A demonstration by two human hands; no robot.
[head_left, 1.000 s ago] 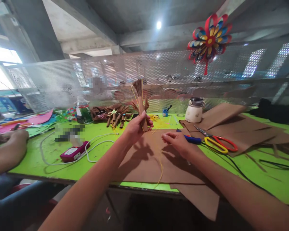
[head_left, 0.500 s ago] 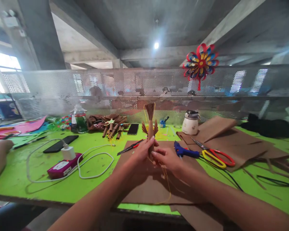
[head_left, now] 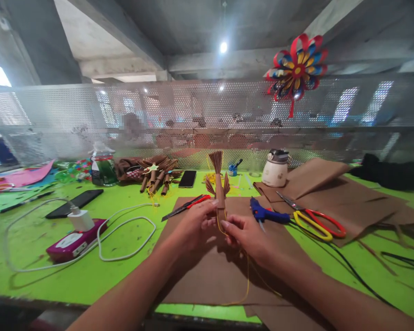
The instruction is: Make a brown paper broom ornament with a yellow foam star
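Observation:
My left hand grips the lower end of a rolled brown paper stick that stands upright, with a fringed fan top and two small fringed side pieces. Close beside it, my right hand pinches a thin yellow string at the stick's base; the string hangs down in a loop over the brown paper sheet under both hands. A blue glue gun lies just right of my right hand. A red-handled craft knife lies just left of the stick.
On the green table are yellow-and-red scissors, more brown sheets, a white jar, a pile of finished brown sticks, two phones, a purple power bank with white cable, a bottle. A mesh screen with a paper flower stands behind.
My right hand came up from the brown sheet to the stick's base and took the yellow string. The stick sank lower and nearer. The other person's arm at left left the view.

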